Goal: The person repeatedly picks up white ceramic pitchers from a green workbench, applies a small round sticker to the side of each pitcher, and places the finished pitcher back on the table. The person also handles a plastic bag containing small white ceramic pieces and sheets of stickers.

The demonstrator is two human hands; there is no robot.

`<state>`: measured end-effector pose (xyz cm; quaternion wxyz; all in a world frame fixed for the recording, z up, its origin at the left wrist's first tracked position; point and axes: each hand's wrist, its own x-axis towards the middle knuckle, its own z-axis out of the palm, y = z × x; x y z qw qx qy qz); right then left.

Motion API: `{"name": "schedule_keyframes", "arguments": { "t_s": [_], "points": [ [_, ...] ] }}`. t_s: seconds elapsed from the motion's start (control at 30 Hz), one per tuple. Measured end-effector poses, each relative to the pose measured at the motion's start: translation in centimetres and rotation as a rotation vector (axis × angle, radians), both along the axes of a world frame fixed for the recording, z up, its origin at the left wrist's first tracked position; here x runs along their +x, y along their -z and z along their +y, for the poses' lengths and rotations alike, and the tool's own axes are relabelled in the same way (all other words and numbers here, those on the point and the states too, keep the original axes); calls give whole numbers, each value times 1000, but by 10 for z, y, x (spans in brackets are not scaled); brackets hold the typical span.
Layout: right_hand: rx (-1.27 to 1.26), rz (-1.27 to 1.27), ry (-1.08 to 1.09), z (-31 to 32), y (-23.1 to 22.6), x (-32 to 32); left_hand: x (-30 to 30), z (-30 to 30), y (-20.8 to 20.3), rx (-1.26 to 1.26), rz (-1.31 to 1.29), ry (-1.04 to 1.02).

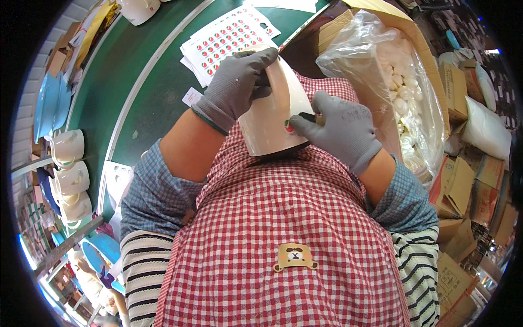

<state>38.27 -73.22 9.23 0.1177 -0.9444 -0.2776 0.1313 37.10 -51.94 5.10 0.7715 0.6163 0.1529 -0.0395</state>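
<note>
A glossy white jug with a long handle and a dark edge at its lower end is tilted in front of my apron. My left hand wears a grey glove and is closed around the upper part of the jug, by the handle's top. In a matching glove, my right hand is closed at the jug's right side, its thumb pressing beside a small round red and green sticker. The undersides of the right fingers are partly hidden. Just beyond the jug lies a sheet of the same round stickers.
Green work surface with a pale metal edge runs along the left. Several white jugs stand at far left, another vessel at the top. On the right, a plastic-lined carton holds white parts. Cardboard boxes lie beyond it.
</note>
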Motion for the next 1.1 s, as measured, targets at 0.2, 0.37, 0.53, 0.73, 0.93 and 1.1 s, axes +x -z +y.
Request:
{"name": "schedule_keyframes", "arguments": {
  "t_s": [0.2,0.37,0.53,0.73,0.93,1.1],
  "points": [
    [207,43,83,4,-1,7,4,8,12,-108,34,-23],
    [29,137,-94,20,-22,-1,-12,21,-3,-240,148,-33],
    [444,47,-53,42,0,86,-27,115,-14,-401,-58,-280],
    [396,-80,-228,191,151,173,76,216,5,48,-204,-296],
    [153,-310,-319,225,227,162,169,298,76,578,-175,-423],
    [207,-223,-264,219,224,175,223,314,71,931,-144,-405]
  ]
}}
